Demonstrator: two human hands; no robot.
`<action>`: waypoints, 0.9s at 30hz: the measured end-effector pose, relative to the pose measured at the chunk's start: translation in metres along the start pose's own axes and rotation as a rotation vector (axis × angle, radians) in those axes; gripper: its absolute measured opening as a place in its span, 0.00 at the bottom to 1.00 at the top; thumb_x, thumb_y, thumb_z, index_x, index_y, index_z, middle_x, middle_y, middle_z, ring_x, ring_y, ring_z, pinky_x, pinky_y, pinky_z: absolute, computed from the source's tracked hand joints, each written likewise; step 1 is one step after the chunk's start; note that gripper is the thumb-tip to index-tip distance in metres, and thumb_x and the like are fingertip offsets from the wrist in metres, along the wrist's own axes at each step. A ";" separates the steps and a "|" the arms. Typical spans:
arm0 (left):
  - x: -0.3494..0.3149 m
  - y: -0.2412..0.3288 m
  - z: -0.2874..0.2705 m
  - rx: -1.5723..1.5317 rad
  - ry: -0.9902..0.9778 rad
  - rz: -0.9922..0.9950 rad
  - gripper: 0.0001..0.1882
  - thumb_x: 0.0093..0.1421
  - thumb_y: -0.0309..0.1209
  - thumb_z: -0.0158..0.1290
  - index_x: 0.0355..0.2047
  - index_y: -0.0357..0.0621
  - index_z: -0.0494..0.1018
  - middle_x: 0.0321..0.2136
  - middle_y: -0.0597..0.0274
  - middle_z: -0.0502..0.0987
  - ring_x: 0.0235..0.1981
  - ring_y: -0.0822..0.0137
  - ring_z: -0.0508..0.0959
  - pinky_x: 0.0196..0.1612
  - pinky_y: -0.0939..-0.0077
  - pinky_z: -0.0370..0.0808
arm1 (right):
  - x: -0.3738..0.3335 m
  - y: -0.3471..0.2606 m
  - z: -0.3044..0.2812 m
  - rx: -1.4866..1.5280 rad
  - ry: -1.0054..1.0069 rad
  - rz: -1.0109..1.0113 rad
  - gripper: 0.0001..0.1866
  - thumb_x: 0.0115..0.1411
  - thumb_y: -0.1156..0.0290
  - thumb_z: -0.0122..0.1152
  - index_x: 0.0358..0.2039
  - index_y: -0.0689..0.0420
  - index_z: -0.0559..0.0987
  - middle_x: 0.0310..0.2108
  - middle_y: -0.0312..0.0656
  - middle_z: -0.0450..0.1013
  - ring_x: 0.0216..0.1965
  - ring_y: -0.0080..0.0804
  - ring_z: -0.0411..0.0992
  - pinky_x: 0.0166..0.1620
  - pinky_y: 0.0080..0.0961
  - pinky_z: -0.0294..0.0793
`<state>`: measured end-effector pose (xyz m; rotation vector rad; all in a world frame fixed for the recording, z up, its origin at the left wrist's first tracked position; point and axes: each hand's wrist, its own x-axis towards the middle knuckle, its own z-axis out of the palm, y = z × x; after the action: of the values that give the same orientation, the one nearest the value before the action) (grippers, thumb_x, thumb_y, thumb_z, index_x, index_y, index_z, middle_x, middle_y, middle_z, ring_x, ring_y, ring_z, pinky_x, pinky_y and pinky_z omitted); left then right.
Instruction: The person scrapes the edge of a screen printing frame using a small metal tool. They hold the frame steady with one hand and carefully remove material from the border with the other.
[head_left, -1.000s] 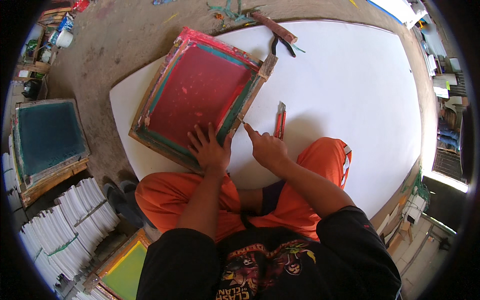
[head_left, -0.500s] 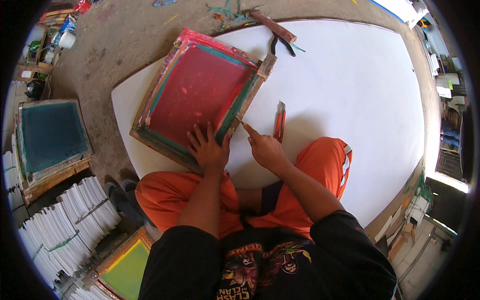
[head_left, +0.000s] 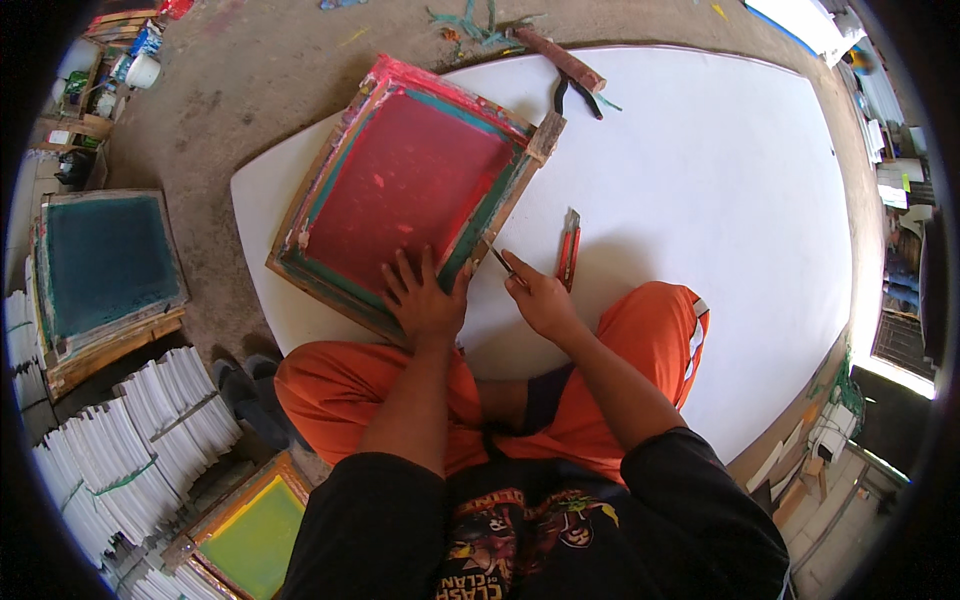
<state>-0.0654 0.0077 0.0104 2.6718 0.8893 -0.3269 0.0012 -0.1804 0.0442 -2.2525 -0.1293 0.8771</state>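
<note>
A large white board (head_left: 720, 200) lies flat on the concrete floor (head_left: 240, 90), and most of it beyond and to the right of the right hand (head_left: 541, 299) is bare, open room reaching out to its curved far edge. On its left part, just ahead of both hands, rests a wooden screen-printing frame (head_left: 408, 190) with red mesh and a red-and-green stained border, turned at an angle so one corner nears the board's left edge. The left hand (head_left: 425, 298) lies flat and spread on the frame's near edge, pressing it down and grasping nothing. The right hand is clenched on a small thin tool (head_left: 503, 262) whose tip touches the frame's near right side. Just right of that hand a red utility knife (head_left: 568, 248) lies loose on the board. Well beyond it, at the frame's far corner, lie black pliers (head_left: 573, 95) beside a wooden handle (head_left: 560, 60). Far left of the left hand, on the floor, sits a second frame with teal mesh (head_left: 105, 265), and nearer, stacks of white sheets (head_left: 140, 430) and a yellow-green frame (head_left: 250, 535).
</note>
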 end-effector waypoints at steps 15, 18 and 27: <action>-0.001 0.003 -0.004 -0.012 -0.031 -0.029 0.46 0.67 0.72 0.42 0.77 0.63 0.57 0.80 0.51 0.45 0.80 0.41 0.42 0.76 0.32 0.44 | 0.005 -0.011 -0.027 -0.621 0.023 -0.207 0.29 0.76 0.58 0.51 0.75 0.29 0.63 0.36 0.52 0.81 0.34 0.55 0.83 0.40 0.52 0.84; -0.001 0.003 -0.006 -0.016 -0.038 -0.038 0.46 0.67 0.72 0.42 0.77 0.63 0.57 0.80 0.51 0.44 0.80 0.42 0.41 0.76 0.32 0.44 | 0.007 -0.016 -0.033 -0.725 -0.021 -0.232 0.29 0.77 0.56 0.49 0.76 0.29 0.61 0.34 0.52 0.81 0.33 0.53 0.83 0.38 0.50 0.85; -0.002 0.003 -0.007 -0.013 -0.057 -0.047 0.46 0.67 0.73 0.42 0.77 0.63 0.58 0.81 0.52 0.44 0.81 0.43 0.40 0.77 0.34 0.42 | 0.033 -0.003 -0.050 -0.199 -0.190 -0.129 0.25 0.75 0.56 0.54 0.71 0.26 0.70 0.41 0.49 0.84 0.41 0.48 0.84 0.49 0.51 0.82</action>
<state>-0.0642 0.0070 0.0181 2.6197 0.9343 -0.4052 0.0579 -0.1964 0.0543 -2.3075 -0.4619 1.0461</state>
